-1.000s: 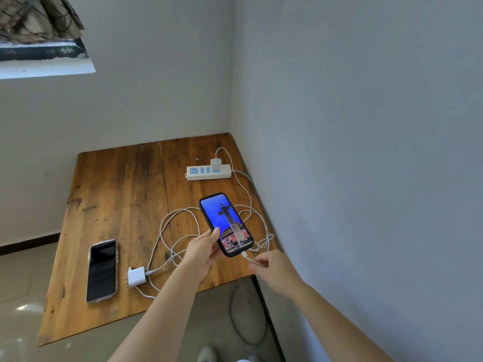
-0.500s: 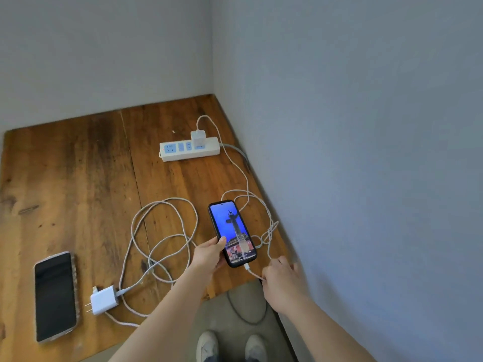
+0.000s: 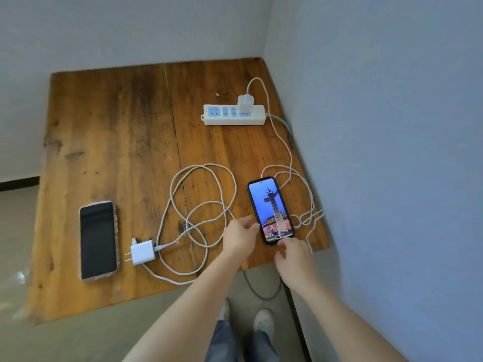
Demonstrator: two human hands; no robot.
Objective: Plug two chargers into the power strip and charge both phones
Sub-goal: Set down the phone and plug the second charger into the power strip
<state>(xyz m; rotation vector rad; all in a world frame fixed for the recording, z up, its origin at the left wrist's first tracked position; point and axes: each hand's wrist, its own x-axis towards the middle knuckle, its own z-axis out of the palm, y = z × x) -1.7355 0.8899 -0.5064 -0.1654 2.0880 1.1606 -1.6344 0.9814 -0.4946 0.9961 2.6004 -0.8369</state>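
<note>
A phone with a lit screen point(image 3: 269, 205) lies flat near the wooden table's front right corner. My left hand point(image 3: 239, 237) rests at its left edge with the fingers apart, just touching the case. My right hand point(image 3: 294, 257) pinches the cable's plug at the phone's lower end; the plug itself is hidden. That white cable runs up to a charger point(image 3: 245, 101) plugged into the white power strip point(image 3: 234, 121). A second white charger point(image 3: 142, 254) lies unplugged at the front, its cable point(image 3: 203, 165) in loose loops. A dark-screened phone point(image 3: 98, 240) lies to its left.
The wooden table point(image 3: 117, 126) stands in a corner, with walls behind it and along its right side. The strip's other sockets are free. My shoes point(image 3: 264, 320) stand on the floor just below the front edge.
The lit phone has come down from a raised hold onto the table. My left hand has loosened from it, and my right hand has moved up to its lower end.
</note>
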